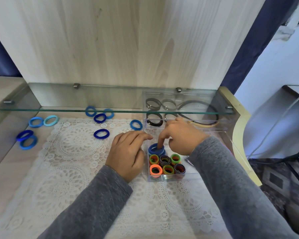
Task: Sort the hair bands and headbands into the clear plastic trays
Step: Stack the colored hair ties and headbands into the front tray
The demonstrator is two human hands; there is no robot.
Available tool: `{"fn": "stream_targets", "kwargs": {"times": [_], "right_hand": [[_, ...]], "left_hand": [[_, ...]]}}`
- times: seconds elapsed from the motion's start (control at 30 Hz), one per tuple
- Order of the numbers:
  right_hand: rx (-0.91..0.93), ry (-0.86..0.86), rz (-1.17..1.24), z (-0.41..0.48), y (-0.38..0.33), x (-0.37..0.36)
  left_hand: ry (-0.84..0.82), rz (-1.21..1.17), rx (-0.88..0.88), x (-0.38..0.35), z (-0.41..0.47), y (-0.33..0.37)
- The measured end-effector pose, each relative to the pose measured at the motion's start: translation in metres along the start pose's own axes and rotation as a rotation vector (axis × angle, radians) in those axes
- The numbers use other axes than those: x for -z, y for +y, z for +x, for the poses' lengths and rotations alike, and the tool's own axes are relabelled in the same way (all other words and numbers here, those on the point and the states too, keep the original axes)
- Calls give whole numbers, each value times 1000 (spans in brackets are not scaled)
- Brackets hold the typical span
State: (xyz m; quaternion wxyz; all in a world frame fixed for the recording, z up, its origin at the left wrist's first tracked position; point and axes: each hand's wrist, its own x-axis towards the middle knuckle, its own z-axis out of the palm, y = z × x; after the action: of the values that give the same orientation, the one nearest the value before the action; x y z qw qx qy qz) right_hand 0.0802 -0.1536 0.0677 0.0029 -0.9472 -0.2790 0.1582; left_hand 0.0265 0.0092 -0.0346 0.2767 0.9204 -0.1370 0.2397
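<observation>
Over the tray (169,178), right hand (181,137) presses 1 finger on blue band (152,150) (left hand (128,152) relaxed, empty).

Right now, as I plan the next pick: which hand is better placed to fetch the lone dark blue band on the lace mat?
Left. The left hand holds nothing and is nearer the dark blue band; the right hand has a finger pressing the blue bands in the clear tray.

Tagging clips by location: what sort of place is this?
Probably a home dressing table: a lace doily covers the wooden top, a glass shelf runs across the back, and a patterned rug lies beside it.
</observation>
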Motion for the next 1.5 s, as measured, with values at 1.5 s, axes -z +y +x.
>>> {"fn": "stream_targets", "kwargs": {"times": [1.5], "right_hand": [[-387,29,135,0,-1,-25]], "left_hand": [[-124,214,-107,4,12,7]]}}
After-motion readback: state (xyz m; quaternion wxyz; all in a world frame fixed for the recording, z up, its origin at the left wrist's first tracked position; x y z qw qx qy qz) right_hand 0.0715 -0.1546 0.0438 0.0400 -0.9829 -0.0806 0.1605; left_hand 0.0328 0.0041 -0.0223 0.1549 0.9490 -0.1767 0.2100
